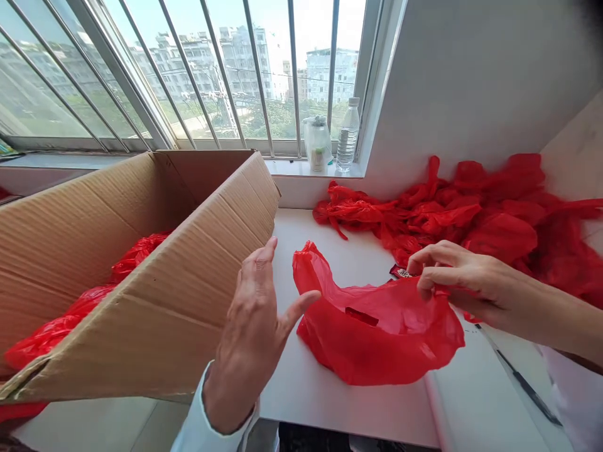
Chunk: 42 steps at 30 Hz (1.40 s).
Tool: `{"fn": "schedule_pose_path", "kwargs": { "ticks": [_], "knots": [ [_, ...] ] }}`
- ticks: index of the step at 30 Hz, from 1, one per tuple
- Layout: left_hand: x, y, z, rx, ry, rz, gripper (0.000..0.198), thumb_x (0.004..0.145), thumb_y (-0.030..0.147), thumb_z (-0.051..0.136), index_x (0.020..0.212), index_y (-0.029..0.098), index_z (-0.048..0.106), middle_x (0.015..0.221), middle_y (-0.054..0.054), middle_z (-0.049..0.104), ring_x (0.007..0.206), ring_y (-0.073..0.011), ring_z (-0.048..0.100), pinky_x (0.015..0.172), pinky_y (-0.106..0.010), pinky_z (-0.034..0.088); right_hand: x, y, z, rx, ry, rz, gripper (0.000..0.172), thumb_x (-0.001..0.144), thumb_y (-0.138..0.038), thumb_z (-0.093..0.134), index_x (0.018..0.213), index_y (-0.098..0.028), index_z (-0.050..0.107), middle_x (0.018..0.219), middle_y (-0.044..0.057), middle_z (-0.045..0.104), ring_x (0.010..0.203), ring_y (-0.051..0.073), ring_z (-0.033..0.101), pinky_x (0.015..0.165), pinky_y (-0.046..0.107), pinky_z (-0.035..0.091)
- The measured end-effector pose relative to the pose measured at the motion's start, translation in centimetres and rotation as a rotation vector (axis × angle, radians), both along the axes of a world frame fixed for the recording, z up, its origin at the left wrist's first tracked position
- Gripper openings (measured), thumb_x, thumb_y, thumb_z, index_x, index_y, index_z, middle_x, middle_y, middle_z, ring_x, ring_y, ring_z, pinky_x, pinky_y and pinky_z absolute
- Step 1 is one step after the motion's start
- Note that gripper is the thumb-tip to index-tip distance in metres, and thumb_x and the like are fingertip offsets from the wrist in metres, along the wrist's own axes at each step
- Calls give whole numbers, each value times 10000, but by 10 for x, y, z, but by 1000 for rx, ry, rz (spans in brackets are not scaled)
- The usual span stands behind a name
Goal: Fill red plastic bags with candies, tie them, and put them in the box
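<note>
A red plastic bag (377, 329) lies on the white table (330, 395) in front of me. My right hand (459, 276) pinches its upper right edge, fingers closed on the plastic. My left hand (257, 326) hovers upright just left of the bag with fingers stretched and thumb apart, holding nothing; the thumb tip nearly touches the bag. A small dark packet (399, 272) peeks out beside my right fingers.
A large open cardboard box (155, 295) with filled red bags (94, 295) inside stands at the left. A heap of red bags (471, 213) lies at the back right. A water bottle (348, 135) and a jar in plastic (318, 144) stand on the windowsill.
</note>
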<state>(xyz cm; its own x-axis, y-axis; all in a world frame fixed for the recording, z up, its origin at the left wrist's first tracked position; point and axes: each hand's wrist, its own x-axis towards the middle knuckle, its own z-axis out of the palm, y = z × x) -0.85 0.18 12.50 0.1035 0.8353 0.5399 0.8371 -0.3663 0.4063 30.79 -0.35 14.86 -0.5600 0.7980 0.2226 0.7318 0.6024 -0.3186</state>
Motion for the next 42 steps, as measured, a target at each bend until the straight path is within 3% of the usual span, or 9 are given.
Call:
{"fn": "schedule_pose_path", "kwargs": {
  "ticks": [3,8,13,19,24,30,35,38,42],
  "knots": [
    [12,18,-11,-167,-124,16,846,775,645,559,1413,155,297,1314,-172,520,1191,-307,520,950,-483,462,4,-12,2,20,-120,37,181,848,-150,455,796,-263,586,1197,51,530,1066,200,521,729,293,508],
    [25,33,-4,-412,-433,-200,303,820,499,595,841,198,628,871,-13,666,821,-183,620,787,-338,504,13,-25,21,-5,-129,53,157,855,-197,509,798,-283,628,1202,33,540,978,160,584,699,240,514],
    [31,20,16,-211,-1075,-405,76,803,299,663,834,230,652,837,18,607,772,-112,582,693,-223,491,14,-12,35,128,344,-196,108,819,-167,546,830,-239,626,877,37,615,693,121,582,555,221,467],
    [6,6,13,-135,-776,-596,272,785,466,661,1013,318,653,1389,-17,464,1316,-318,388,1062,-493,381,4,-15,29,17,559,-274,164,814,-137,549,896,-242,644,900,14,634,708,116,604,562,200,489],
    [10,15,-3,-441,-651,-912,574,821,417,634,1320,326,364,1298,-99,538,1171,-290,542,921,-447,498,-18,-18,25,-35,416,-96,221,841,-92,519,902,-269,637,901,-11,628,789,105,601,622,189,484],
    [53,-1,-2,-554,-435,-676,810,630,430,773,1310,259,367,716,53,566,619,-137,525,578,-265,443,-73,-17,27,-57,488,113,276,808,-3,533,946,-226,617,895,-24,642,783,83,599,684,180,470],
    [60,-7,-12,-572,-354,-574,195,881,359,465,876,217,599,747,11,524,706,-148,487,596,-258,389,-94,-6,27,-85,409,351,345,883,-24,424,1119,-206,598,1042,18,652,922,95,610,785,199,485],
    [54,-3,-12,-719,-476,-556,369,960,450,283,990,227,576,635,37,431,584,-121,414,537,-239,367,-82,8,13,-38,456,206,332,921,-131,461,1215,-246,565,1212,24,605,1086,120,572,915,248,468],
    [50,-2,-13,-929,-659,-604,398,941,545,318,1116,246,514,654,54,411,586,-95,394,529,-206,350,-68,25,-21,-360,558,79,176,878,-300,591,1013,-205,651,956,16,683,831,124,633,711,230,520]
  ]
}}
